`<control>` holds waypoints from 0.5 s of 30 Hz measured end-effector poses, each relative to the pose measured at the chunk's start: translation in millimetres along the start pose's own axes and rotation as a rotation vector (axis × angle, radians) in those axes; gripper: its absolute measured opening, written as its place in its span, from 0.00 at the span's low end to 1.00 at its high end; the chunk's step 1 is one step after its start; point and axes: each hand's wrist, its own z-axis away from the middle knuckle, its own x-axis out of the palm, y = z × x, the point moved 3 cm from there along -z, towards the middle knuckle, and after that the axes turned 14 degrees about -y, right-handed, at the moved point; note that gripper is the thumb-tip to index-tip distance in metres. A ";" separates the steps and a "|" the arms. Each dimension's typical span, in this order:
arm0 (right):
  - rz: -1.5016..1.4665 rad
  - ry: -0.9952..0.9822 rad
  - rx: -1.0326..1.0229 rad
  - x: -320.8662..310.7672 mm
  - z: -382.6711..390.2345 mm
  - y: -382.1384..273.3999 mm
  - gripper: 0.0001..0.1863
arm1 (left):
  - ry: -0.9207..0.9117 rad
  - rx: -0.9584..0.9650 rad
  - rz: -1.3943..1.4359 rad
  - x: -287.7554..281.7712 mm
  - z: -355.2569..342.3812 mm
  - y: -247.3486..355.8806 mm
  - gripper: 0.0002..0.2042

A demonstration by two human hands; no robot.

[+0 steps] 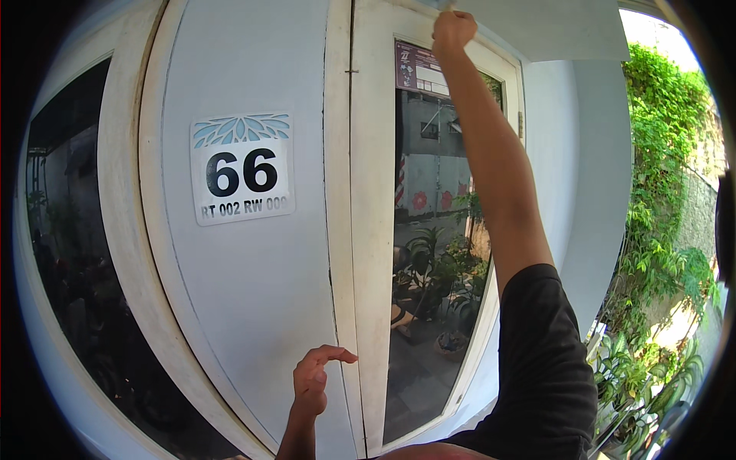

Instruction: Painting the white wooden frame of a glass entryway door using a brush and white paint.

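My right arm reaches high across a white-framed glass door (372, 230). At the top edge of the head view, my right hand (454, 31) is closed near the top of the door frame. A small pale tip (446, 4) shows above its fingers; what it belongs to is cut off by the picture's edge. Lower down, my left hand (313, 376) is raised beside the door's left edge, with bent fingers pointing right and nothing visible in them. Whether its fingertips touch the frame, I cannot tell. The door's glass (429, 307) mirrors plants and a wall.
A house-number plate (242, 170) with a blue leaf pattern hangs on the pale wall (245, 284). Left of it stands a dark window (73, 253) in a white frame. A printed sticker (420, 70) is on the upper glass. Green climbing plants (659, 153) grow at the right.
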 end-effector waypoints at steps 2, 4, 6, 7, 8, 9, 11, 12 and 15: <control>0.125 -0.140 -0.215 27.1 29.1 -25.7 0.12 | -0.008 -0.026 0.009 -0.6 2.3 -0.3 0.27; 0.084 -0.294 -0.164 44.8 56.2 -43.0 0.11 | -0.027 -0.012 0.021 -0.8 0.5 -2.9 0.27; 0.093 -0.379 -0.161 45.1 75.8 -55.5 0.10 | -0.045 -0.011 0.035 -0.2 2.1 -4.3 0.27; 0.149 -0.436 -0.409 45.7 82.6 -67.3 0.10 | -0.047 -0.009 0.035 -0.4 1.6 -5.5 0.27; 0.204 -0.490 -0.659 45.9 86.8 -76.8 0.10 | -0.053 -0.005 0.035 -1.1 0.9 -6.7 0.27; 0.239 -0.564 -0.580 41.6 78.0 -78.0 0.10 | -0.055 0.005 0.035 -1.3 -0.3 -8.0 0.27; 0.246 -0.506 -0.515 22.9 45.0 -80.6 0.10 | -0.064 -0.007 0.049 -1.3 0.1 -9.7 0.27; 0.245 -0.451 -0.446 8.9 27.7 -75.5 0.11 | -0.064 -0.011 0.051 -1.7 0.4 -10.3 0.27; 0.245 -0.446 -0.352 -44.4 -10.5 -48.0 0.11 | -0.073 0.009 0.059 -5.9 0.9 -10.6 0.28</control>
